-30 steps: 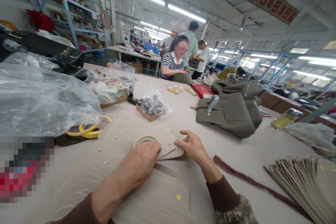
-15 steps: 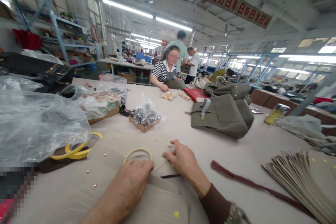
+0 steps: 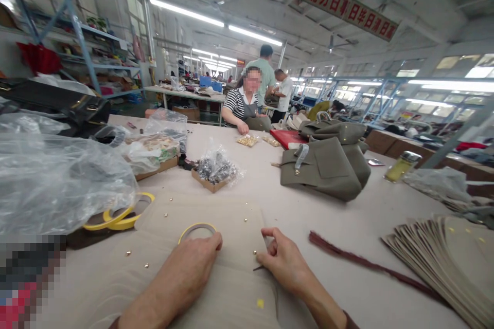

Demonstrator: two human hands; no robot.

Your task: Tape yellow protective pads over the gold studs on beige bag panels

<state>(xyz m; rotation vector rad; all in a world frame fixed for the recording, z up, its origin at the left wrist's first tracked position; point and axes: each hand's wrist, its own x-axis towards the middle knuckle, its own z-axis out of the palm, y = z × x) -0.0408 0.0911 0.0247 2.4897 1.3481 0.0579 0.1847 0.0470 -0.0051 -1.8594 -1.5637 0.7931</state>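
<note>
My left hand [image 3: 189,270] is closed round a roll of yellow-edged tape [image 3: 197,226], whose upper rim shows above my fingers. It rests over a stack of beige bag panels [image 3: 216,293] fitted with small gold studs. At the right edge of the top panel is my right hand [image 3: 283,257], thumb and index finger apart, the thumb beside a gold stud [image 3: 255,252]. A thin dark sliver shows under that thumb; what it is I cannot tell. A small yellow tape square [image 3: 260,304] sticks to the panel near me.
More tape rolls [image 3: 123,217] lie left by plastic bags [image 3: 65,185]. Ahead stands a carton of wrapped hardware [image 3: 214,177]. Grey-green bags [image 3: 324,169], a burgundy cord bundle [image 3: 370,264] and fanned panels [image 3: 436,262] are to the right. A co-worker [image 3: 247,100] sits across the table.
The top panel now lies flatter over the stack, its right edge further right. My right hand has moved right and nearer to me. The left hand still grips the tape roll.
</note>
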